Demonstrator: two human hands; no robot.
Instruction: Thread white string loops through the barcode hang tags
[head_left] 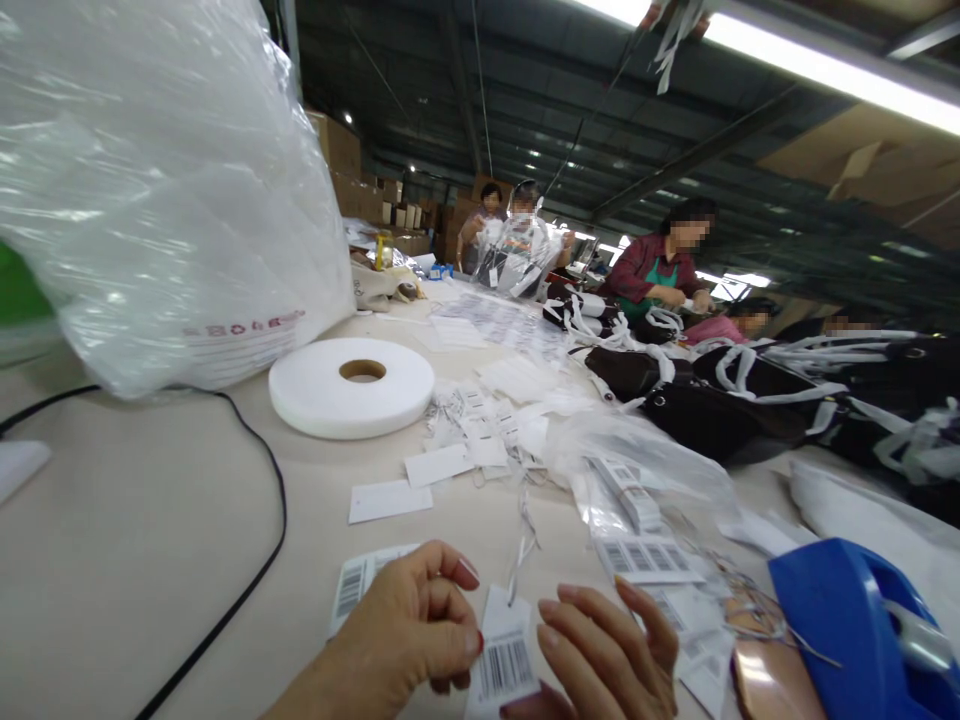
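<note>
A white hang tag [504, 655] with a barcode and a white string lies at the bottom centre, between my hands. My left hand [420, 625] is pinched at the tag's left edge, thumb against forefinger. On the right, my right hand [604, 645] has its fingers spread beside the tag, its thumb low near the tag's bottom edge. A barcode label sheet [352, 585] lies partly behind my left hand. Beyond my hands is a pile of white tags [476, 430] with strings. More barcode labels [649, 558] lie to the right of it, near a banded stack.
A white tape roll [307, 395] lies left of the tags, beside a large plastic bag [187, 200]. A black cord [262, 570] crosses the left. At right are a blue dispenser [840, 620] and black bags [705, 405] with white straps. Several people work farther back.
</note>
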